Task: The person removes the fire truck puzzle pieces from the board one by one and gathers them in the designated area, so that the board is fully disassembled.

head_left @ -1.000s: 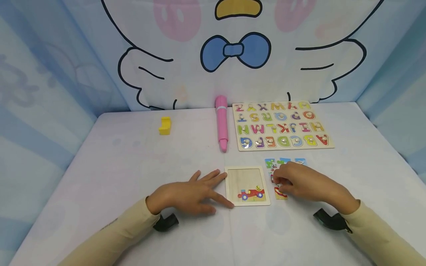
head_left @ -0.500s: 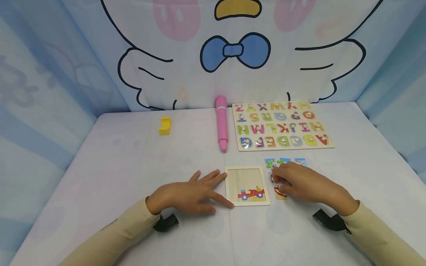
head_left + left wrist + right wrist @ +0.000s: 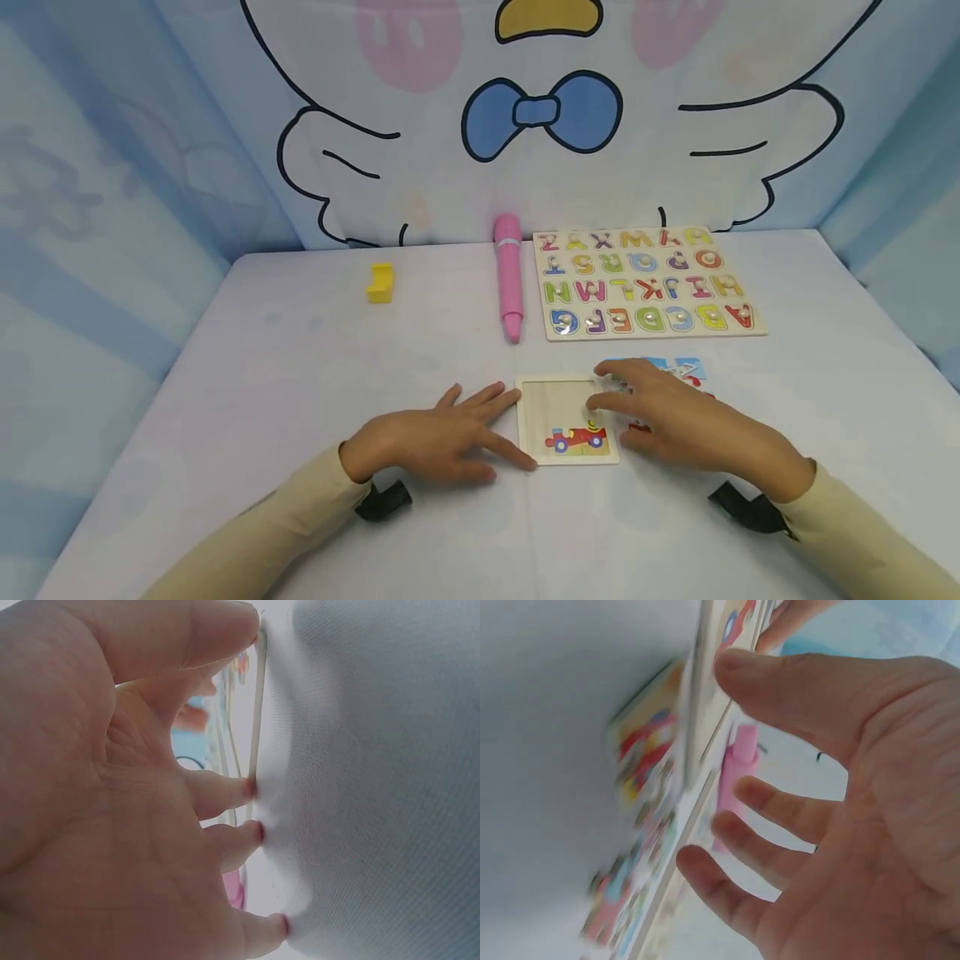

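A small square wooden puzzle tray (image 3: 558,404) lies on the white table, with a red and blue vehicle picture (image 3: 577,438) filling its lower right part. My left hand (image 3: 442,442) has its fingers spread, and some fingertips touch the tray's left edge (image 3: 257,712). Over the tray's right side hovers my right hand (image 3: 675,417), fingers apart. In the right wrist view nothing sits between its thumb and fingers. Loose picture puzzle pieces (image 3: 688,367) lie right of the tray, partly hidden under the right hand; the right wrist view shows several blurred pieces (image 3: 649,746).
A wooden alphabet board (image 3: 648,283) with knobbed letters lies behind the tray. Left of it is a thick pink pen-shaped object (image 3: 509,279). Farther left stands a small yellow block (image 3: 381,283). A printed cloth backdrop (image 3: 540,183) rises at the table's far edge.
My right hand has moved left from the loose pieces to the tray's right side, and its fingers have spread. The left hand stays at the tray. The head view has shifted slightly.
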`<action>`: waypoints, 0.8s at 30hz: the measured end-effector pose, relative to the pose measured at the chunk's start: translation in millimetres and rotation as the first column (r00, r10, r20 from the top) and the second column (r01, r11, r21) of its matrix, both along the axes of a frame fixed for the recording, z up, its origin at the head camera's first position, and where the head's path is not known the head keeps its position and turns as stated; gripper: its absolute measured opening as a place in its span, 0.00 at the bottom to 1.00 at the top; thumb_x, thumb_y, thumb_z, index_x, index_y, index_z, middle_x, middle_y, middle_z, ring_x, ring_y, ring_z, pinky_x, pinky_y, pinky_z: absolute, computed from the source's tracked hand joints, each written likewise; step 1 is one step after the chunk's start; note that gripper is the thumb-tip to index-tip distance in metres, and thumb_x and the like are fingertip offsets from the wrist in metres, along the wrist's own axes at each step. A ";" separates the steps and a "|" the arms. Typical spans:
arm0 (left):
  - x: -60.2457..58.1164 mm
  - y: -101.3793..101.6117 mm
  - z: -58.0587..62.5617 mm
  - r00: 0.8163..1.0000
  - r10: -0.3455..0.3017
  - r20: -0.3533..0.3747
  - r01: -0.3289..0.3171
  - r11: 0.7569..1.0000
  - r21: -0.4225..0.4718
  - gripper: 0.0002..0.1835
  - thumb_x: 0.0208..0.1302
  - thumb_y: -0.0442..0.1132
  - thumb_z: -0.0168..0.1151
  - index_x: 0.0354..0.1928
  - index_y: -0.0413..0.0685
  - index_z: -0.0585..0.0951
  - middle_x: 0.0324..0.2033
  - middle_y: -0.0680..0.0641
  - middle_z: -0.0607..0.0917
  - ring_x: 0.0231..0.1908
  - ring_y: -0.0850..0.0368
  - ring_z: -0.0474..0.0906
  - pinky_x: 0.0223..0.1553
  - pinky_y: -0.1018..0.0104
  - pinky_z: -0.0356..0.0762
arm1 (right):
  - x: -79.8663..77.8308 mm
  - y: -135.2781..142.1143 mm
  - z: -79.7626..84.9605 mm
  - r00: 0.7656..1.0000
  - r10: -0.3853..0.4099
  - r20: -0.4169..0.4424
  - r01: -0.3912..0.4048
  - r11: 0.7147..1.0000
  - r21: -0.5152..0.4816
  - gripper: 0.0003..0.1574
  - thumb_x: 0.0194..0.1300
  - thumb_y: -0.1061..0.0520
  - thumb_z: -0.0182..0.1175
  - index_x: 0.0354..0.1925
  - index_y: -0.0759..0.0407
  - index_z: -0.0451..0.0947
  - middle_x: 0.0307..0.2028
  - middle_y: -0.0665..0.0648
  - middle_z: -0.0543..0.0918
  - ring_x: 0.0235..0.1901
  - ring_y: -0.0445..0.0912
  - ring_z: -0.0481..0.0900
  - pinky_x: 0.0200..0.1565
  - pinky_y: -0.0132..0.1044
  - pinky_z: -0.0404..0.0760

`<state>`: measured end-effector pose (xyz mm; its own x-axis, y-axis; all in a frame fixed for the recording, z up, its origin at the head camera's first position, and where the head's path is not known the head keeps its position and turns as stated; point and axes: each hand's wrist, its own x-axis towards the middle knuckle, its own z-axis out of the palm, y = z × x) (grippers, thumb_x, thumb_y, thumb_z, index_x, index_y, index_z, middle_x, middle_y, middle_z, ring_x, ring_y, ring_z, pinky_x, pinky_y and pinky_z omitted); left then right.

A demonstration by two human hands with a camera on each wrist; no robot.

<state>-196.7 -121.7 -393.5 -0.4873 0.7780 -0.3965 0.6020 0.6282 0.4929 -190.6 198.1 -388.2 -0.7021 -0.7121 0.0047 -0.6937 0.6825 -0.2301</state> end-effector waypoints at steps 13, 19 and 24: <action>-1.9 0.9 -2.2 1.000 -0.015 -0.008 0.015 1.000 -0.008 0.23 0.74 0.45 0.61 0.66 0.79 0.78 0.82 0.49 0.45 0.80 0.50 0.29 0.71 0.27 0.32 | -8.9 -46.4 1.3 0.987 0.158 0.024 -0.159 0.984 0.079 0.23 0.62 0.55 0.74 0.55 0.40 0.85 0.69 0.59 0.70 0.70 0.60 0.62 0.61 0.65 0.71; -2.0 1.6 -1.0 1.000 -0.008 -0.002 0.008 1.000 -0.010 0.23 0.74 0.45 0.62 0.66 0.79 0.79 0.82 0.49 0.46 0.80 0.50 0.30 0.71 0.27 0.33 | -7.4 -48.8 -0.6 0.986 0.168 0.014 -0.169 0.982 0.088 0.19 0.61 0.57 0.74 0.51 0.44 0.86 0.62 0.57 0.76 0.65 0.56 0.67 0.59 0.58 0.75; -1.5 2.0 -1.5 1.000 -0.008 -0.003 0.008 1.000 -0.006 0.23 0.74 0.44 0.62 0.65 0.79 0.79 0.82 0.49 0.46 0.80 0.49 0.30 0.71 0.27 0.33 | -5.2 -49.3 -1.4 0.986 0.163 0.021 -0.164 0.985 0.060 0.18 0.61 0.59 0.74 0.49 0.47 0.85 0.55 0.53 0.78 0.56 0.51 0.72 0.55 0.48 0.78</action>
<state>-198.2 -119.7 -395.0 -0.4819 0.7798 -0.3995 0.6086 0.6259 0.4877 -195.8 148.9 -389.6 -0.5755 -0.8161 -0.0533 -0.7939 0.5731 -0.2034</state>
